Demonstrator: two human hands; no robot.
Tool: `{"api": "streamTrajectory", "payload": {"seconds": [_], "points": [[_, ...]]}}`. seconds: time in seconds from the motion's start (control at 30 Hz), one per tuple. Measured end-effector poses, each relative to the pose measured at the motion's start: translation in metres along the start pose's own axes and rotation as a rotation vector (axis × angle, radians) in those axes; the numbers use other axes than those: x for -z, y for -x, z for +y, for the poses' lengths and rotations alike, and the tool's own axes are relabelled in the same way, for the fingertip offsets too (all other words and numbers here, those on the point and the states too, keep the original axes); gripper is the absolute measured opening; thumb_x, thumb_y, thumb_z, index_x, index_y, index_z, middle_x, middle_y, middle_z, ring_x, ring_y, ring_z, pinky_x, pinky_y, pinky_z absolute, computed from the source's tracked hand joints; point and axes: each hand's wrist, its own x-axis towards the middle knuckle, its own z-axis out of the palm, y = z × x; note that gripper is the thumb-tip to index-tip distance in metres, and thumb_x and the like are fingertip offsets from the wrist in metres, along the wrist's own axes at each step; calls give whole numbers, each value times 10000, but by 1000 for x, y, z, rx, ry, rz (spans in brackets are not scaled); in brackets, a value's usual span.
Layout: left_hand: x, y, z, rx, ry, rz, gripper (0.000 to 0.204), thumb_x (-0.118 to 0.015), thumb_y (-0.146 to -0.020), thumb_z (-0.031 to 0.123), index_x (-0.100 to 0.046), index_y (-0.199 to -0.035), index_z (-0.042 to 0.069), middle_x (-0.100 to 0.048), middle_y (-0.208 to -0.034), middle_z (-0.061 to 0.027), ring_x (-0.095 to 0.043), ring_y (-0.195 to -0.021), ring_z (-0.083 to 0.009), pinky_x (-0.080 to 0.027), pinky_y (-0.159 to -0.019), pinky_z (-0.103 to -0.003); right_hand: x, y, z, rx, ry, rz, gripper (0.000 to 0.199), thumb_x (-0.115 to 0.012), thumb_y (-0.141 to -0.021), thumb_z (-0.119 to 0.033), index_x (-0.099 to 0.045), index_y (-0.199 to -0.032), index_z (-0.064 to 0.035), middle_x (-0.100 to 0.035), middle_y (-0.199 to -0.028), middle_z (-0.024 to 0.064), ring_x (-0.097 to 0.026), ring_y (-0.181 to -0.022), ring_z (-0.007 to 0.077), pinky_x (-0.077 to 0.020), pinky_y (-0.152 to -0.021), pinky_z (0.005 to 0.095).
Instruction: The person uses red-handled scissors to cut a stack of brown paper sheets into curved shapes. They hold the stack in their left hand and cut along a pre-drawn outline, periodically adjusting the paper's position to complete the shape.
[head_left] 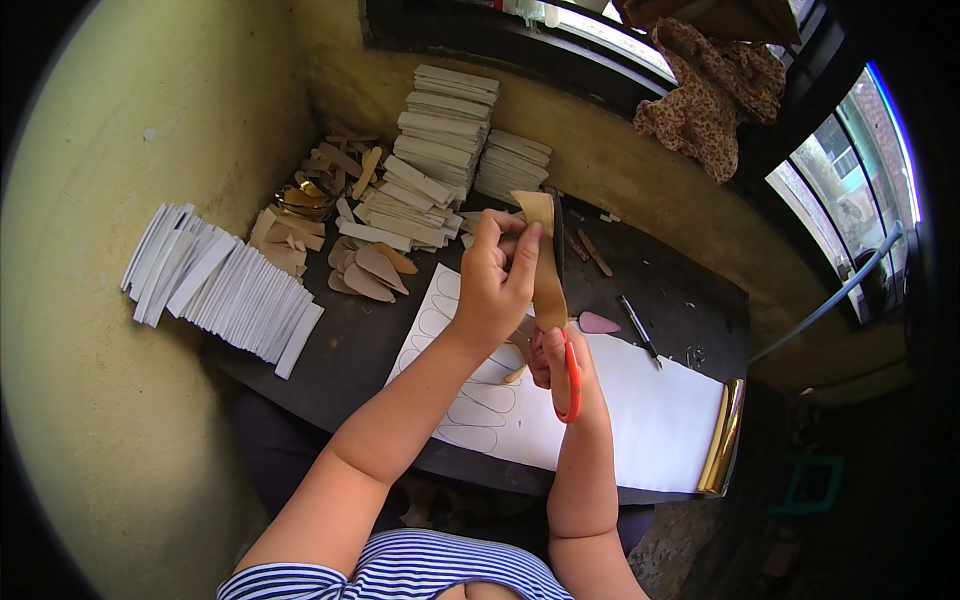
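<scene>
My left hand (495,278) pinches a long tan strip (547,275) between thumb and fingers and holds it upright above the table. Just below it, my right hand (560,368) is closed around orange-handled scissors (573,385), close to the strip's lower end. The blades are mostly hidden, so how far they are apart does not show. Under both hands lies a white sheet (640,410) with rows of drawn petal-like outlines on its left part. A pink teardrop-shaped piece (599,322) and a pen (640,331) rest at the sheet's far edge.
White strips stand in a long row (235,285) at the left and in tall stacks (440,130) at the back. Loose teardrop pieces (368,272) and gold scraps (303,195) lie nearby. A gold roll (730,440) ends the sheet at right. Walls border the dark table (690,285).
</scene>
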Motion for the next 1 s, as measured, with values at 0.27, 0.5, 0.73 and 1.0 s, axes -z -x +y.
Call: {"api": "streamTrajectory", "payload": {"seconds": [0.27,0.5,0.73,1.0], "points": [[-2,1,-9,-68,-22,-79,118,-499,-890,97,-405,-876,28,-549,-697,-24,-482,-617,-22,-379,-543,-161,3,-2,6,66,93,22,531,-396,-844,-576,-416,-806,-46,-321,-580,-19,-300,-497,81,-264,-458,218],[-3,4,-5,-89,-15,-82,112,-490,-892,87,-399,-872,25,-557,-732,-39,-492,-651,-32,-392,-573,-171,2,0,3,90,37,-5,522,-397,-846,-572,-405,-835,-51,-305,-583,-27,-286,-496,77,-250,-454,213],[-4,5,-7,-93,13,-58,120,-489,-893,93,-388,-872,32,-527,-680,-16,-457,-609,-17,-367,-535,-163,-2,1,3,58,11,26,474,-417,-858,-534,-404,-826,-61,-298,-584,-40,-253,-485,59,-197,-430,202],[-2,5,-4,-56,3,-71,96,-479,-898,100,-402,-900,41,-525,-674,-4,-440,-579,-14,-347,-518,-152,-1,-1,7,86,16,45,453,-462,-855,-494,-440,-858,-42,-335,-593,-38,-293,-501,53,-234,-436,200]]}}
